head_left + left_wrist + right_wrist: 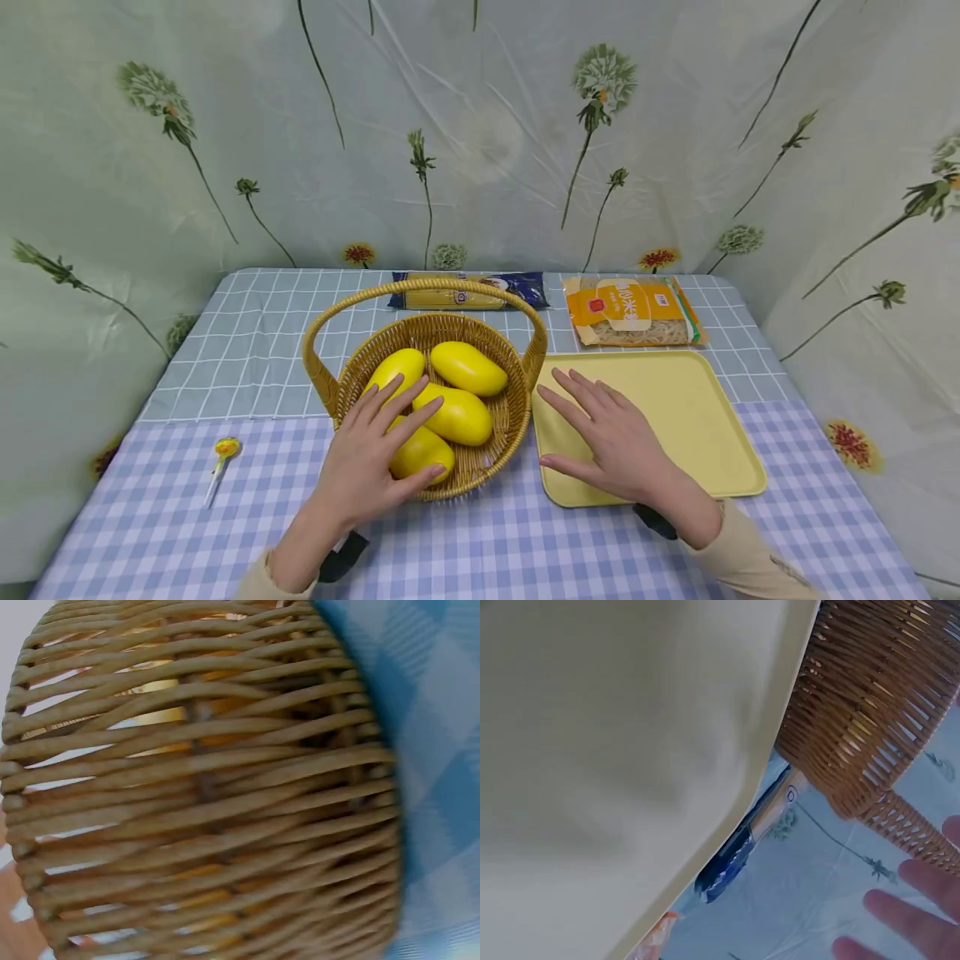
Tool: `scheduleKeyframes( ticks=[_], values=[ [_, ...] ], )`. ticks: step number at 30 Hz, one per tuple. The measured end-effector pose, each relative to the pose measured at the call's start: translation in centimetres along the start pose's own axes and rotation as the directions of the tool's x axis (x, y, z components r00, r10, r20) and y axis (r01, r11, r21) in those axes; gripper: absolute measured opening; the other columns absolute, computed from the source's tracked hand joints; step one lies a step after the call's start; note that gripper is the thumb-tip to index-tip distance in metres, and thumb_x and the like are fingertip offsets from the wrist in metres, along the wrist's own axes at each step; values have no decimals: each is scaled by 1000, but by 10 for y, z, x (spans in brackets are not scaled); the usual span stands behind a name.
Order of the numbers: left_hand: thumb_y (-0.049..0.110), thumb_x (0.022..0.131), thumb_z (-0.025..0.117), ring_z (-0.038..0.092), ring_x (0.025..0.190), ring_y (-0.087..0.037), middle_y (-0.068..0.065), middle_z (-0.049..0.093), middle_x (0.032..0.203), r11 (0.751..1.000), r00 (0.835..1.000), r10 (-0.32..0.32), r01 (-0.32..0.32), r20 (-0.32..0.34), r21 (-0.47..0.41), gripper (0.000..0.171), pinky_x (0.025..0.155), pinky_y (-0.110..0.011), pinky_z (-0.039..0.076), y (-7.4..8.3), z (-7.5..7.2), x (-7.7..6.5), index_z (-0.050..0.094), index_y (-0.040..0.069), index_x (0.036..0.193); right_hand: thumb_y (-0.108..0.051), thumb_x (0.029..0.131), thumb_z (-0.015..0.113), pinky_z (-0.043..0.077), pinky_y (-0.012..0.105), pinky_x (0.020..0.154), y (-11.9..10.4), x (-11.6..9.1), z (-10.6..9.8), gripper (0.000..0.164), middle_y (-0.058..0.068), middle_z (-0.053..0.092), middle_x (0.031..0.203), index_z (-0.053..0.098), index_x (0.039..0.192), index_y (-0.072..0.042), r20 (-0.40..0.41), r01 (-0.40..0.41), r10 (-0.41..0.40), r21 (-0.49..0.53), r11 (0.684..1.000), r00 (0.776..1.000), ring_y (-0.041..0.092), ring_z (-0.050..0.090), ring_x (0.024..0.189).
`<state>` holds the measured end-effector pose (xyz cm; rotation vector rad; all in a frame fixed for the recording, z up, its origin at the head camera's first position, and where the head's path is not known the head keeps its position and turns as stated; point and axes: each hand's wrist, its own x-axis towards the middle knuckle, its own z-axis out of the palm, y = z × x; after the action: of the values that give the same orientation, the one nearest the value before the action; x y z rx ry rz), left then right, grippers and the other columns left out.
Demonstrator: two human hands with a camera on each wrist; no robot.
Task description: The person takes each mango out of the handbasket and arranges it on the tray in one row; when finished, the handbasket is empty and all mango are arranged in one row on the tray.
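A round wicker basket (491,475) with a tall arched handle holds several yellow mangoes (459,417). My left hand (366,462) is over the basket's front left side, fingers spread above the mangoes; whether it touches one I cannot tell. In the left wrist view the woven basket wall (210,795) fills most of the picture. To the right of the basket, my right hand (611,437) hovers over the left part of a pale yellow tray (697,417), its fingers spread and holding nothing. Some of its fingertips (911,915) show in the right wrist view.
Behind the basket lies a blue-ended pack of noodles (442,298). An orange bag (633,312) of dried noodles lies behind the tray. On the left a lollipop (226,450) rests on the checked tablecloth (172,533). A flowered curtain (495,142) stands behind the table.
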<state>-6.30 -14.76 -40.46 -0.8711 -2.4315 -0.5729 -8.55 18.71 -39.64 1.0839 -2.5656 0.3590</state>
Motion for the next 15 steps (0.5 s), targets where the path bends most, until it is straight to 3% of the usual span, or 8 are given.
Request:
scheduleKeyframes(
  ticks=[2,4,7,10,11,13,15],
  values=[
    [54,92,51,48,119,-35,-9,54,131,998,985,24,-34,-168,-52,53,101,-46,30,0,0,-3,63,13,123,-62,89,50,40,48,94,-2,3,2,67,11,45,140,51,136,-14,-80,38,-36,26,999,996,29,48,122],
    [43,92,58,57,105,-35,-13,63,116,993,937,48,-83,-345,-88,42,94,-41,37,-1,-1,-4,69,7,110,-57,90,53,46,46,86,-5,8,3,59,11,52,133,59,128,-12,-154,84,-74,57,995,985,27,54,113],
    [31,89,65,59,84,-35,-17,66,95,983,823,48,-138,-565,-117,31,85,-33,41,-2,-2,-4,71,1,90,-47,90,60,50,43,79,-9,18,5,47,11,59,123,64,119,-10,-239,149,-124,89,985,963,25,60,103],
    [26,87,68,54,74,-32,-20,59,79,976,700,-38,-126,-713,-176,33,80,-27,41,-2,-3,-5,63,-4,75,-39,90,62,51,40,78,-12,29,6,39,10,62,116,66,116,-10,-279,198,-158,123,972,947,23,62,98],
    [26,86,69,52,74,-30,-20,56,77,974,658,-82,-104,-748,-199,36,79,-25,39,-2,-3,-6,58,-6,73,-38,91,63,51,40,78,-13,33,6,38,9,63,114,66,115,-10,-284,210,-165,137,968,945,23,62,98],
    [23,84,71,50,77,-25,-19,51,76,957,592,-197,-58,-781,-285,40,79,-25,37,-3,-4,-7,49,-9,72,-34,90,64,50,38,80,-16,41,7,35,8,64,112,66,115,-9,-289,230,-174,176,957,942,21,62,98],
    [15,81,73,49,83,-22,-17,49,83,918,547,-320,-24,-773,-396,40,80,-26,36,-6,-5,-9,45,-13,78,-30,88,67,50,35,81,-18,48,8,34,6,65,110,66,114,-8,-286,245,-176,227,942,942,19,62,98]
  ],
)
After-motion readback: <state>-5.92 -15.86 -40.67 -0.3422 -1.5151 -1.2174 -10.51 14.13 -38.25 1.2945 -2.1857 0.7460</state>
